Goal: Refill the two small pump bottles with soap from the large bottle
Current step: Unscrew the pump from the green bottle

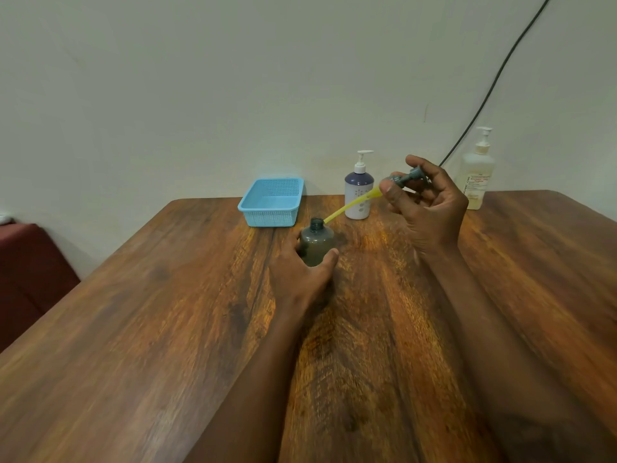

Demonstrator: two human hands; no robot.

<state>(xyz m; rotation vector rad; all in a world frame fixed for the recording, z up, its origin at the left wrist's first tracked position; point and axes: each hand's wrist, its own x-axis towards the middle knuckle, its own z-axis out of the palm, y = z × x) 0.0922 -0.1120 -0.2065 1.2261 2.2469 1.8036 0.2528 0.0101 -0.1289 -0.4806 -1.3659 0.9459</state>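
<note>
A small dark grey bottle point(316, 243) stands upright on the wooden table point(167, 312) with its neck open. My left hand point(300, 275) grips its body from the near side. My right hand point(424, 208) holds the grey pump head point(409, 178) lifted off to the right; its yellow dip tube point(350, 206) slants down left, the tip just beside the bottle's mouth. A second small pump bottle point(359, 192), white with a dark blue top, stands behind. The large clear bottle point(475, 175) with a white pump stands at the far right by the wall.
A light blue perforated basket point(272, 203) sits at the table's far edge, left of the bottles. A black cable point(494, 85) runs down the wall behind the large bottle. A dark red seat point(30, 269) lies left of the table.
</note>
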